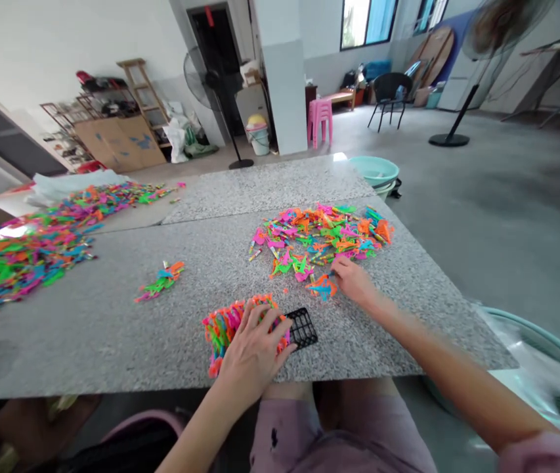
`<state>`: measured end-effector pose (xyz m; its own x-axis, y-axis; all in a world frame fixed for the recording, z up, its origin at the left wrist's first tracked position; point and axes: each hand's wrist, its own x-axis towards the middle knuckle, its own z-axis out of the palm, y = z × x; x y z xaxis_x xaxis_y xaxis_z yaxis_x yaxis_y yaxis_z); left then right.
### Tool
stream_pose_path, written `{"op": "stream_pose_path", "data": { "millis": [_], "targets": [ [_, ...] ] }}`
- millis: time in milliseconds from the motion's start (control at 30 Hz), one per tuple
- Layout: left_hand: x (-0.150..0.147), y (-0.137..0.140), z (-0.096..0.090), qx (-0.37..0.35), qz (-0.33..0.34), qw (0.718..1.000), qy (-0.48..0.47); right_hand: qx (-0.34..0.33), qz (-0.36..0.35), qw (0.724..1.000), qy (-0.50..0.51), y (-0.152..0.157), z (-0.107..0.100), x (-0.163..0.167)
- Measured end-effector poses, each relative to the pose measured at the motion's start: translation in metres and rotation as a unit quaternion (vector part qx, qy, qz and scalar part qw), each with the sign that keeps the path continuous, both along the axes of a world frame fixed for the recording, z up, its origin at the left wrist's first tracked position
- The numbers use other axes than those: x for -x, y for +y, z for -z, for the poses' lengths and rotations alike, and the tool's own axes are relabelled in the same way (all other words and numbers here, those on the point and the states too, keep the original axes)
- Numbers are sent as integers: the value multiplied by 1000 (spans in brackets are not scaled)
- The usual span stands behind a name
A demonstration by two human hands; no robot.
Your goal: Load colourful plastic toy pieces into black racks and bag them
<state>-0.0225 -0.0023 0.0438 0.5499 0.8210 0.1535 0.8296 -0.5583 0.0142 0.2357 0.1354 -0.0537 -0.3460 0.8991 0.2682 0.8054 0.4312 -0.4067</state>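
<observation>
My left hand (253, 341) lies with spread fingers over several rows of small bright plastic pieces (220, 332), which stand packed in a black grid rack (302, 328). Bare cells of the rack show to the right of my fingers. My right hand (353, 279) is closed in a pinch at the near edge of a loose pile of similar pieces (329, 231). Between its fingertips is a small blue plastic piece (330, 274), partly hidden. Just beside it lie a few orange and blue pieces (322, 287) on the speckled stone table (161, 348).
A small cluster of pieces (162, 281) lies left of the rack. A large heap (28, 256) covers the table's far left. Turquoise basins (373, 171) stand beyond the right edge, and a green basket (545, 355) is low at right. Two standing fans (215, 82) are farther back.
</observation>
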Motion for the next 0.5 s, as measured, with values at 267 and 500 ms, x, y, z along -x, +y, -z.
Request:
{"op": "stream_pose_path", "data": {
  "millis": [267, 500],
  "targets": [
    [10, 3, -6, 33, 44, 998, -6, 201, -5, 938, 283, -76, 13, 40],
    [8, 1, -5, 23, 32, 999, -4, 172, -108, 949, 240, -54, 10, 103]
  ]
}}
